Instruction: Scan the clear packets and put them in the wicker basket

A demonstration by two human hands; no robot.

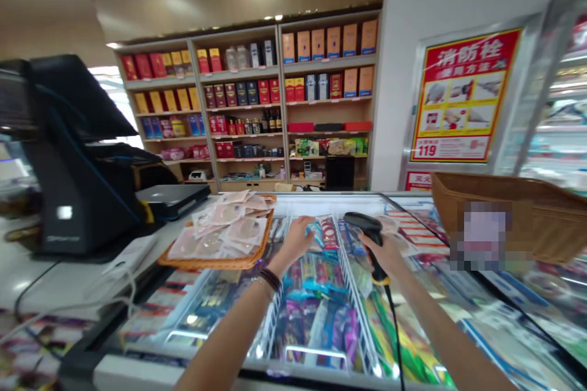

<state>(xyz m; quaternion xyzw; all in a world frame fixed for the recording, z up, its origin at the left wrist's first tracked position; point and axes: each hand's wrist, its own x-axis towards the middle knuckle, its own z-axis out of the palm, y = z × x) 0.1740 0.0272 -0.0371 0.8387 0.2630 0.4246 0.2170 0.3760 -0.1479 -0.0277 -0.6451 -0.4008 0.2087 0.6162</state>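
My right hand [383,256] is wrapped around the handle of a black barcode scanner [367,223], its head pointing left and its cord hanging down. To the left, my left hand [298,235], with a dark beaded bracelet on the wrist, is closed on a small light-blue packet [315,233]. A red wrapped packet [328,233] shows just right of it, apparently inside the freezer. Both hands are over the glass-topped chest freezer [220,372], where several colourful wrapped ice creams [316,275] lie between white wire dividers.
A wicker tray [238,264] of flat sealed packets stands left of my left hand. Farther left is a black checkout terminal [87,159] with cables. A brown basket [541,214] sits at the right. Shelves of boxed goods [263,91] line the back wall beside a red poster [463,98].
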